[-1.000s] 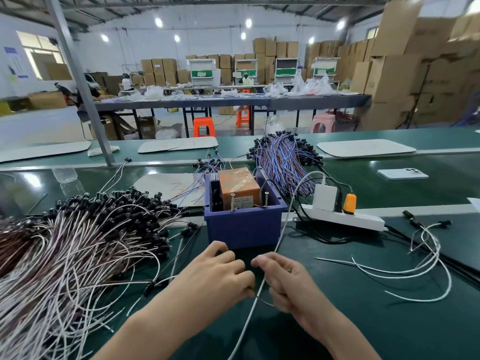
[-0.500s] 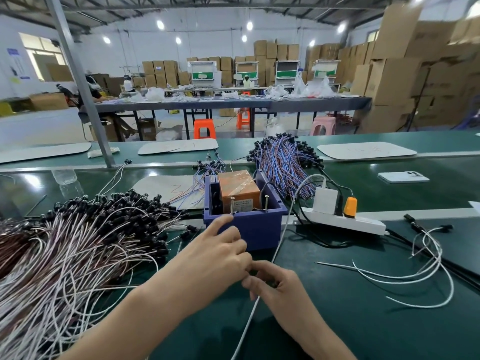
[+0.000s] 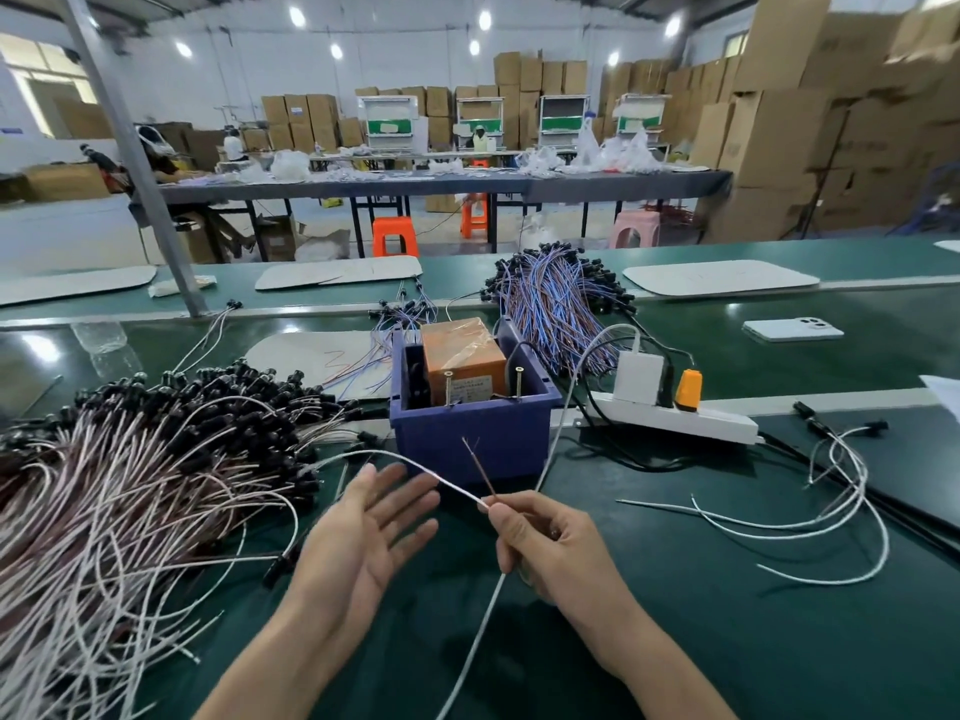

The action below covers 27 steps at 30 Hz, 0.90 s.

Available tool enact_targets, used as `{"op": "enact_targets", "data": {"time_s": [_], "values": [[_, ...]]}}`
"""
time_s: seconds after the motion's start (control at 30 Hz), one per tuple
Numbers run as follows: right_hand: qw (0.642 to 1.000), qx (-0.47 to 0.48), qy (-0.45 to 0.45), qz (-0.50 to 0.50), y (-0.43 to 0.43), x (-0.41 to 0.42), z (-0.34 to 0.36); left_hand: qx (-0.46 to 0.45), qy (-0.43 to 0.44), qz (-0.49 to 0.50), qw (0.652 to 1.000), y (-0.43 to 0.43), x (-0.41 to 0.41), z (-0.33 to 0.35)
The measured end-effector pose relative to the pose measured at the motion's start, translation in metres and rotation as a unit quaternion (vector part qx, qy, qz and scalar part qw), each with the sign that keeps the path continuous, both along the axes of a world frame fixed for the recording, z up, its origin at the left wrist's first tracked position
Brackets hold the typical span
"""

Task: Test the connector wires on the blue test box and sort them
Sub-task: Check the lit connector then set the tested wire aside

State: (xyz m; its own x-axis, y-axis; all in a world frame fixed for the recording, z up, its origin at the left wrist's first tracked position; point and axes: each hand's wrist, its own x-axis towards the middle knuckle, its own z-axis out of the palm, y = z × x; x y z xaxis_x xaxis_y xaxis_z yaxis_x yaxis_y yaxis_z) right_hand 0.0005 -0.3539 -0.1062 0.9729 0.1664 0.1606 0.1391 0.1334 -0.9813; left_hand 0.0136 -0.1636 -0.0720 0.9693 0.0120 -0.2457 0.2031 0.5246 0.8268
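Pinching a thin, limp wire (image 3: 457, 489) near its bared tip just in front of the blue box (image 3: 467, 439), the right hand (image 3: 545, 543) seems well placed, so light and floppy a thing wanting a grip close to the end, while the left hand (image 3: 363, 532) hovers spread above the desk (image 3: 727, 631).

Legible text: none.
- White label (image 3: 470, 391) on the front of the orange block (image 3: 460, 350), inside the blue test box (image 3: 467, 441) at mid-tabletop: print too small to read.
- Stickers on the stacked cartons (image 3: 298, 116) at the far wall: blurred.
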Motion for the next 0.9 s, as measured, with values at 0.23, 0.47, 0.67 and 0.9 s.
{"op": "enact_targets", "data": {"time_s": [0.23,0.47,0.67,0.9], "values": [[1.0,0.003,0.026,0.01,0.0,0.0,0.003,-0.089,-0.073,0.019,0.993,0.003,0.016,0.02],[0.998,0.035,0.042,-0.004,0.0,0.004,0.004,-0.058,-0.133,-0.011,0.989,-0.004,0.007,-0.001],[0.999,-0.038,-0.006,-0.015,0.003,0.001,0.0,0.066,-0.13,-0.023,0.989,-0.022,0.0,-0.008],[0.986,-0.148,-0.056,-0.051,0.01,-0.005,-0.004,0.245,-0.199,0.041,0.948,-0.025,-0.007,-0.015]]}}
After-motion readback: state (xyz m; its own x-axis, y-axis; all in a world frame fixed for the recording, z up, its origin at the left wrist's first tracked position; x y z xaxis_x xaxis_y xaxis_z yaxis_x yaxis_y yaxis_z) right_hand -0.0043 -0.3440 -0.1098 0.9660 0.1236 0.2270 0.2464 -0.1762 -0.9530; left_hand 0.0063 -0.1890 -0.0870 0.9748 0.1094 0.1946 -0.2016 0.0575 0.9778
